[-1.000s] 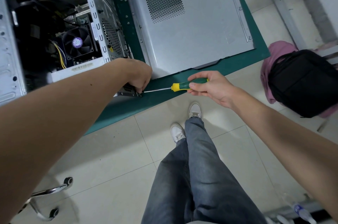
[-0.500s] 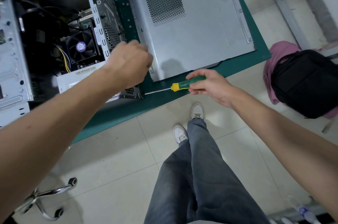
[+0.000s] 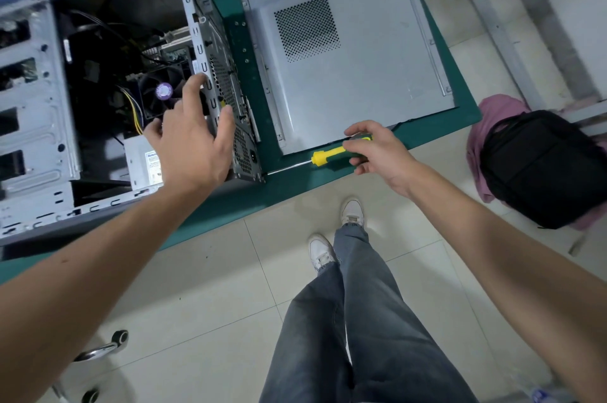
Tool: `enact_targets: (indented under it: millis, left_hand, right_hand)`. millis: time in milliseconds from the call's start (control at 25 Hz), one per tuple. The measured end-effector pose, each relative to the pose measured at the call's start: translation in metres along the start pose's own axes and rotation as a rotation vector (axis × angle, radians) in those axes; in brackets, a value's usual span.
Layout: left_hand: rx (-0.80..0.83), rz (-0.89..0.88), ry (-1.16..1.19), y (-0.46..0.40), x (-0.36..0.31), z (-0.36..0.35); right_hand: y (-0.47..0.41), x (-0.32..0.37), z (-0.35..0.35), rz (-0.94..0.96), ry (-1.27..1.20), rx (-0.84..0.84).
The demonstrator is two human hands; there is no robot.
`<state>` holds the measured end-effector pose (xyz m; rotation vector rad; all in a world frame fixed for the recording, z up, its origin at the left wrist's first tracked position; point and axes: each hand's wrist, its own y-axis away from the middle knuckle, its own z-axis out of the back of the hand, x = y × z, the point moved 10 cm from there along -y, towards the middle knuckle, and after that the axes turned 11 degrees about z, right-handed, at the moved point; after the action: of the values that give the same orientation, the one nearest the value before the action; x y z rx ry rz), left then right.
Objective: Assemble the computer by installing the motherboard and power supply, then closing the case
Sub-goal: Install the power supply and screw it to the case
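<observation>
Here the open computer case (image 3: 49,106) lies on its side on the green table mat (image 3: 295,185), with its open face up, so we look straight into it. Its long axis runs from the left of the picture to the right, and its rear panel (image 3: 226,83), the one with vent holes, is turned to the right. Inside, the cooler fan (image 3: 161,92) with a purple centre sits on the motherboard, and the silver power supply (image 3: 141,166) is in the near right corner of the case, against the rear panel. The left hand (image 3: 193,139) is above this corner with the fingers spread and relaxed; it holds nothing, and whether its fingertips touch the edge of the case I cannot tell. The right hand (image 3: 377,152) grips the screwdriver (image 3: 328,157) by its yellow and green handle. The screwdriver lies almost flat over the mat, its long axis nearly left to right, and its thin shaft points left and a little toward the person, with the tip at the lower corner of the rear panel. The grey side panel (image 3: 361,80) lies flat on the mat, just beside the case on the right. A black bag (image 3: 542,169) rests on pink cloth (image 3: 492,113) at the right.
</observation>
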<state>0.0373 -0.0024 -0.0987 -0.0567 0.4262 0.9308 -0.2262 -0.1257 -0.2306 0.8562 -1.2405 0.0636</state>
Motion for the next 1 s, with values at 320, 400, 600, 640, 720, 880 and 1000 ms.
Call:
enact_targets:
  millis: [320,400,600,640,720,880,1000]
  left_hand:
    - [-0.002,-0.015,0.018,0.002,-0.002,0.002]
    - [0.004,-0.013,0.013,0.000,-0.003,0.002]
    - [-0.004,-0.005,0.038,-0.001,-0.002,0.003]
    - [-0.003,-0.003,0.040,-0.002,-0.001,0.003]
    - [-0.010,-0.003,0.039,-0.001,0.000,0.004]
    - [-0.014,-0.003,0.046,-0.001,0.000,0.002]
    - [-0.020,0.003,0.045,-0.002,0.001,0.002]
  right_hand:
    - [0.001,0.004,-0.001,-0.031,0.061,-0.011]
    - [0.002,0.004,0.001,-0.025,0.136,-0.007]
    - [-0.012,0.010,-0.001,0.002,0.258,0.027]
    - [-0.013,0.013,-0.003,0.018,0.157,0.044]
    - [-0.012,0.014,-0.002,0.037,0.104,0.036]
    - [-0.011,0.000,0.003,-0.032,0.382,0.036]
    - [-0.014,-0.001,-0.004,-0.049,0.025,0.117]
